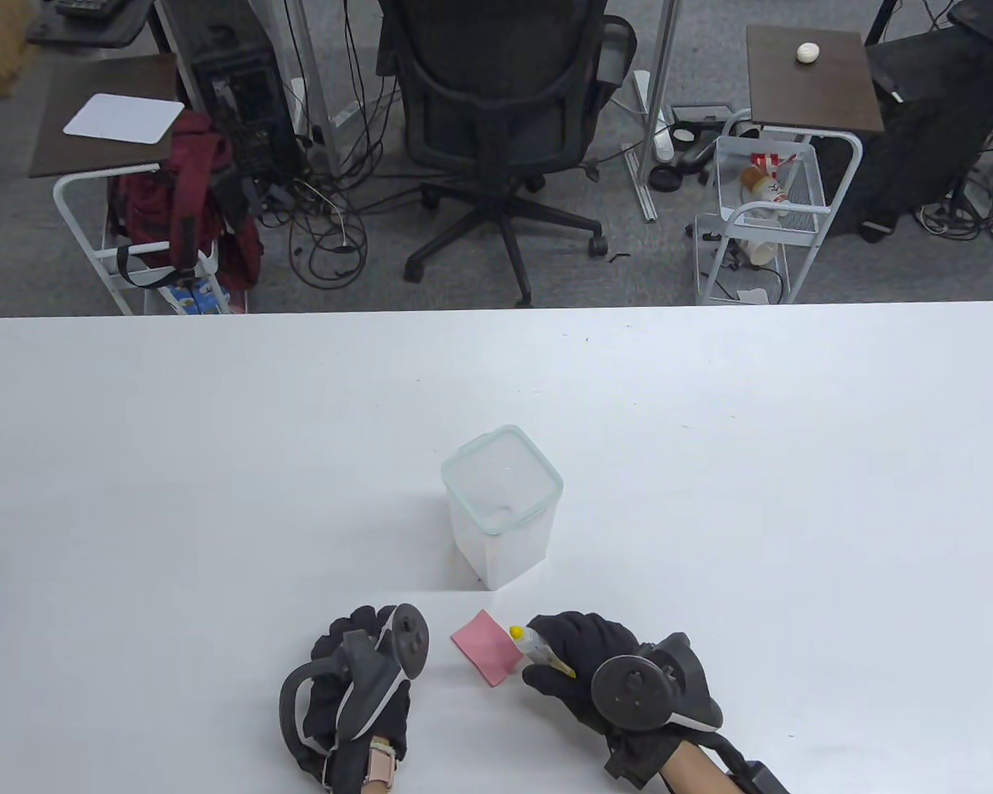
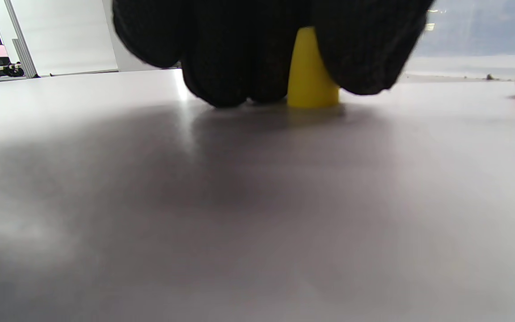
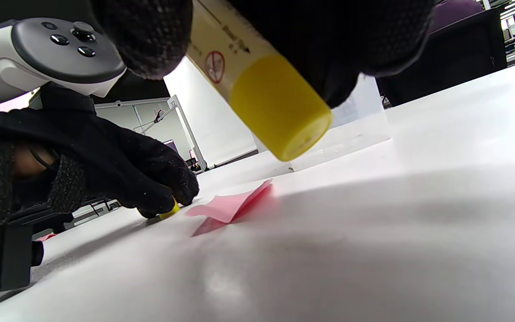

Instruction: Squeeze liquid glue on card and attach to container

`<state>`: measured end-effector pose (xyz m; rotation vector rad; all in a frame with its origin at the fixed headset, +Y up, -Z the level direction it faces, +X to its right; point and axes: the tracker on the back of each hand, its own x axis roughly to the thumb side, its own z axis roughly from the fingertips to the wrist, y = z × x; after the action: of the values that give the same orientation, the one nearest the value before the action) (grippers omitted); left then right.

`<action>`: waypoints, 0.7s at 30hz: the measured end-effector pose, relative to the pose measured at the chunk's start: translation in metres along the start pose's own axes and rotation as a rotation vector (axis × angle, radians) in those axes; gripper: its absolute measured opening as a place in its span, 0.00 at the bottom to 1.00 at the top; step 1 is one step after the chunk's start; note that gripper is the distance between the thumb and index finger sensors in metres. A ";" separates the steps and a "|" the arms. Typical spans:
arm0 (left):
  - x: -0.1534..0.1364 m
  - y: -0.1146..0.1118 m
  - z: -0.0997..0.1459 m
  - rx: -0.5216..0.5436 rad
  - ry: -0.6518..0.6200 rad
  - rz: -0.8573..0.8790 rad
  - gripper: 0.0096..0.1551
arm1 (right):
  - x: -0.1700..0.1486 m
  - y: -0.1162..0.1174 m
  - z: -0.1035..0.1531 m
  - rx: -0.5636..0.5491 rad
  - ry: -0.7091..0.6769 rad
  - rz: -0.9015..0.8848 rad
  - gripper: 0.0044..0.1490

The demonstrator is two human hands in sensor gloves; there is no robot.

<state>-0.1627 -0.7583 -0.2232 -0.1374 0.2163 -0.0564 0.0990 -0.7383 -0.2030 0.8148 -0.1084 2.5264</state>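
the right hand (image 1: 604, 662) gripped a clear glue tube with a yellow tip (image 1: 534, 645), its yellow end angled down over the small pink paper card (image 1: 486, 648) lying on the white tabletop (image 1: 215, 463). the left hand (image 1: 356, 670) rested near the card's left side, fingertips (image 2: 221, 67) pinching a small yellow cone-shaped cap (image 2: 311, 71) standing on the tabletop. the clear square plastic container (image 1: 503, 504) stood upright just beyond the card, apart from both hands.
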 end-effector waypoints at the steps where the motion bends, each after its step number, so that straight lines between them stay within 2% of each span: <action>1: 0.000 0.000 0.000 -0.007 -0.003 0.003 0.31 | 0.000 0.000 0.000 0.000 0.001 -0.001 0.35; 4: -0.002 0.003 0.002 0.007 -0.009 0.037 0.36 | -0.001 0.000 0.000 -0.001 0.003 -0.003 0.35; 6: -0.002 0.010 0.006 0.055 -0.015 0.066 0.38 | -0.001 -0.001 0.000 -0.003 0.006 -0.003 0.35; 13: 0.010 0.028 0.022 0.183 -0.115 0.106 0.38 | -0.007 -0.002 0.001 -0.008 0.026 -0.010 0.35; 17: 0.029 0.029 0.031 0.182 -0.263 0.108 0.39 | -0.011 -0.004 0.002 -0.014 0.040 -0.013 0.35; 21: 0.052 0.024 0.034 0.103 -0.375 0.022 0.40 | -0.015 -0.005 0.002 -0.015 0.053 -0.011 0.35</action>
<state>-0.1039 -0.7341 -0.2042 -0.0409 -0.1596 -0.0191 0.1130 -0.7403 -0.2097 0.7397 -0.1042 2.5317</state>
